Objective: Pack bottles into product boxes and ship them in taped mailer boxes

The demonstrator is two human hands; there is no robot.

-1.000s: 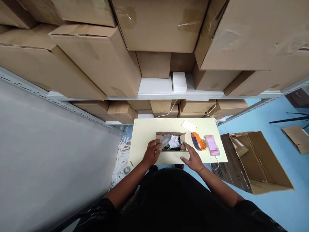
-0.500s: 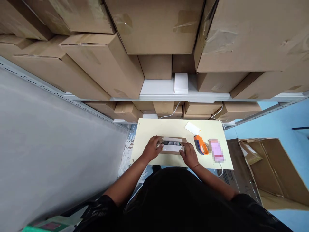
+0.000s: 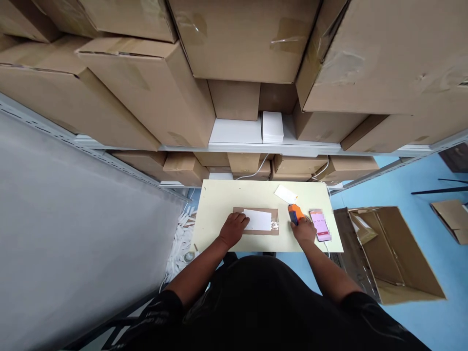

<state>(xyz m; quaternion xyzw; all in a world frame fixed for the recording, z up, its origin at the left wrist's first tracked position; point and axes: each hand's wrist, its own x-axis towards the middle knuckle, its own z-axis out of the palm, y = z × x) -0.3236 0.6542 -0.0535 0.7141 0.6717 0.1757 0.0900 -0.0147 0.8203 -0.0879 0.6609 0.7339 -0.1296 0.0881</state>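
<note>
A flat brown cardboard package [image 3: 256, 232] lies on the cream table, with a white paper sheet [image 3: 258, 220] on its top and shiny clear tape at its right end. My left hand [image 3: 234, 229] grips the package's left end, its fingers over the edge of the white sheet. To the right, my right hand [image 3: 304, 230] is closed round an orange and blue tape dispenser [image 3: 295, 211], whose rear part is hidden under the palm. Beside that hand lies a pink-screened phone [image 3: 320, 225] with a white cable.
Behind the dispenser, a white card [image 3: 285, 194] lies on the cream table [image 3: 215, 195]. Shelves [image 3: 234, 146] packed with cardboard boxes rise behind it. An open carton [image 3: 405, 258] stands on the blue floor at right; white paper strips [image 3: 178, 239] are heaped at left.
My right hand has left the package and taken hold of the tape dispenser. The package now shows a white sheet on top instead of an opening with dark contents. The view has shifted slightly.
</note>
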